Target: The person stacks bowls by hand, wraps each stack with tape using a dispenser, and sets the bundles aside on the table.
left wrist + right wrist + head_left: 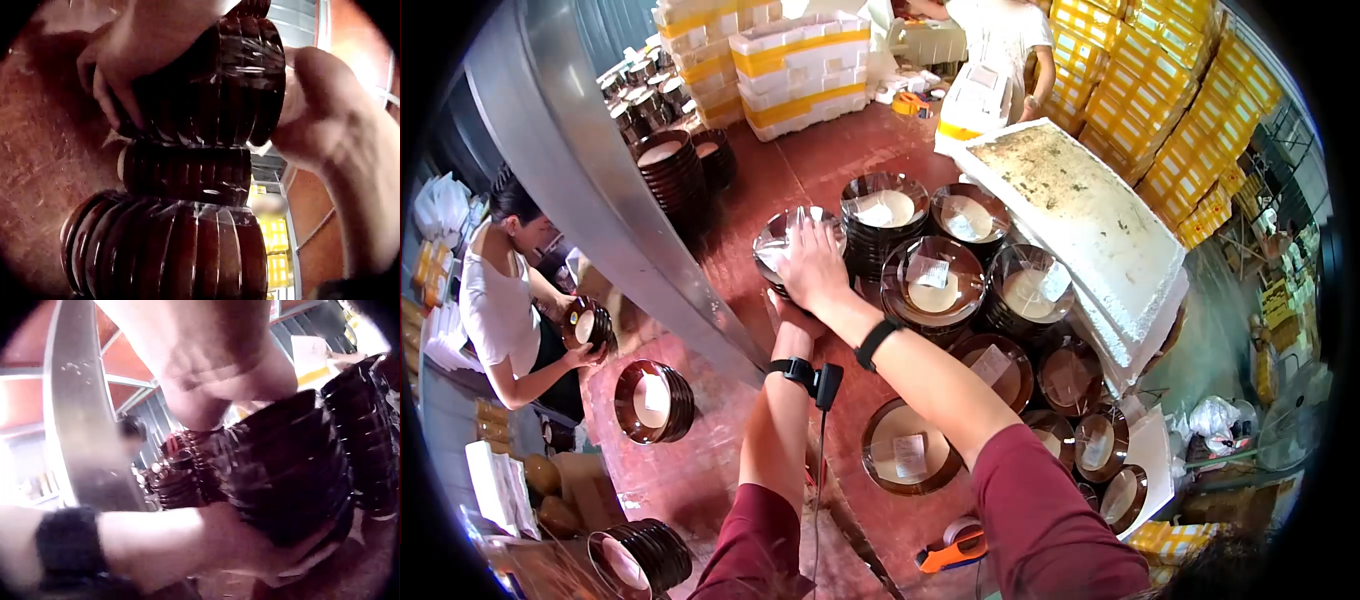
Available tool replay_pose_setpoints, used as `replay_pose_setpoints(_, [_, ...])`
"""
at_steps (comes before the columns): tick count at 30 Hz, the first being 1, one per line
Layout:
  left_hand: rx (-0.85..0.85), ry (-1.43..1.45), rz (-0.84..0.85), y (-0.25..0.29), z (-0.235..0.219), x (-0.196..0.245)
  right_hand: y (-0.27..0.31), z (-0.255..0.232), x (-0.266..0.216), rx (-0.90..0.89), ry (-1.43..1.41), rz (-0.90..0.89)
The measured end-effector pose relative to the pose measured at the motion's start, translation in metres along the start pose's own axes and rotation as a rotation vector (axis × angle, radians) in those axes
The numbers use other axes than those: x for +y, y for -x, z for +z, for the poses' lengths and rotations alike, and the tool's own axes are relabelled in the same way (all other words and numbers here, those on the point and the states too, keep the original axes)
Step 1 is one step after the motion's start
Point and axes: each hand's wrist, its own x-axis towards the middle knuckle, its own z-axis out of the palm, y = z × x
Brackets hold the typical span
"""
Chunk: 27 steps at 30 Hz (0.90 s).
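Between my hands is a stack of dark brown, glossy bowls (772, 243) with clear plastic wrap over it. My left hand (796, 316) holds the stack low on its near side; in the left wrist view its fingers (107, 103) curl round the lower bowls. From above, my right hand (815, 262) presses on the wrapped top with fingers extended, partly hiding the top bowl. The right wrist view shows the stack's ribbed side (287, 462) between the right palm (212, 394) and the left hand (250, 540) beneath.
More bowl stacks (933, 285) crowd the red table to the right, beside a white foam lid (1090, 220). A metal post (600, 180) rises at left. Another person (505, 310) holds bowls there. An orange tape dispenser (953, 553) lies near me. Foam boxes (800, 70) stand behind.
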Motion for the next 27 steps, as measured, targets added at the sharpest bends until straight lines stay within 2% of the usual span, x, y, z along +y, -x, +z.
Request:
replay_pose_setpoints(2, [0.011,-0.048,0.009,0.010,0.006,0.000,0.001,-0.034,-0.022,-0.282,-0.110,0.191])
replay_pose_setpoints(4, [0.085,-0.155,-0.004,0.029,0.011,-0.001,0.003,-0.069,-0.037,-0.461,-0.281,0.220])
replay_pose_setpoints(8, [0.326,-0.545,-0.065,0.062,0.024,0.001,0.028,-0.157,-0.067,-0.790,-0.432,0.060])
replay_pose_setpoints(9, [0.408,-0.694,-0.097,0.069,0.023,0.003,0.030,-0.194,-0.077,-0.861,-0.514,0.062])
replay_pose_setpoints(10, [0.464,-0.804,-0.138,0.081,0.033,0.003,0.038,-0.218,-0.083,-0.860,-0.572,0.050])
replay_pose_setpoints(12, [0.498,-0.869,-0.201,0.114,0.047,0.003,0.039,-0.293,-0.102,-0.970,-0.559,-0.061])
replay_pose_setpoints(15, [0.293,-0.662,-0.213,0.219,0.089,0.003,0.064,-0.378,-0.119,-0.993,-0.623,-0.189])
replay_pose_setpoints(17, [-0.004,-0.668,-0.255,0.284,0.073,0.009,0.084,-0.441,-0.137,-0.991,-0.601,-0.221])
replay_pose_setpoints(18, [0.050,-0.769,-0.279,0.343,0.109,0.008,0.097,-0.467,-0.147,-0.972,-0.604,-0.230])
replay_pose_setpoints(19, [0.059,-0.780,-0.345,0.374,0.101,0.015,0.115,-0.482,-0.156,-0.932,-0.509,-0.285])
replay_pose_setpoints(20, [-0.002,-0.746,-0.292,0.413,0.101,0.022,0.124,-0.506,-0.177,-0.976,-0.320,-0.337])
replay_pose_setpoints(22, [-0.110,-0.690,-0.201,0.503,0.100,0.035,0.144,-0.537,-0.214,-0.879,-0.402,-0.468])
replay_pose_setpoints(24, [-0.050,-0.679,-0.177,0.563,0.075,0.046,0.162,-0.550,-0.245,-0.815,-0.505,-0.515])
replay_pose_setpoints(27, [0.084,-0.705,-0.134,0.643,0.030,0.063,0.188,-0.541,-0.259,-0.794,-0.530,-0.523])
